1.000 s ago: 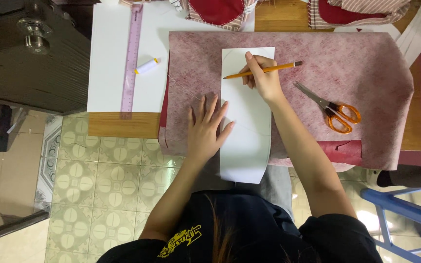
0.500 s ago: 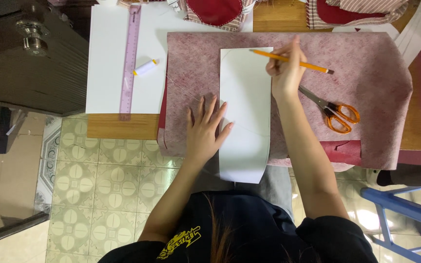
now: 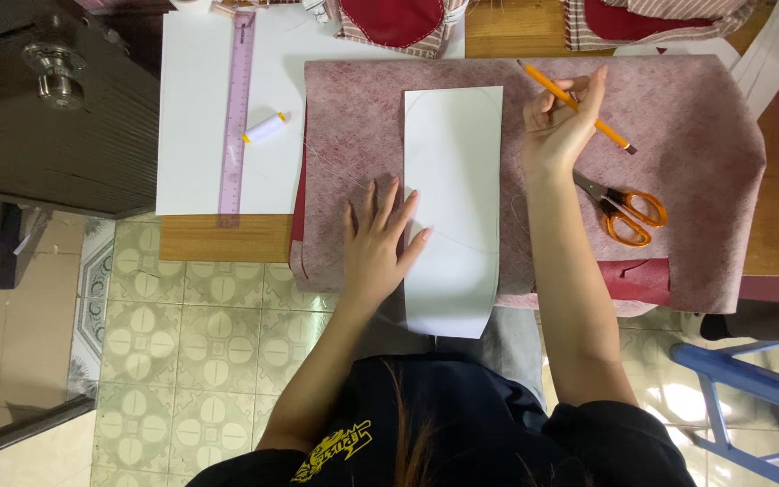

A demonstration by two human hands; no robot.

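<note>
Pink ruler, white thread spool — orange scissors.

A white paper strip is lying flat and lengthwise on the mottled pink fabric, its near end hanging past the table edge, with faint curved pencil lines showing near its far end and across its lower half. The left hand is pressing flat, fingers spread, on the strip's left edge and the fabric. The right hand is holding an orange pencil tilted above the fabric, just right of the strip.
</note>
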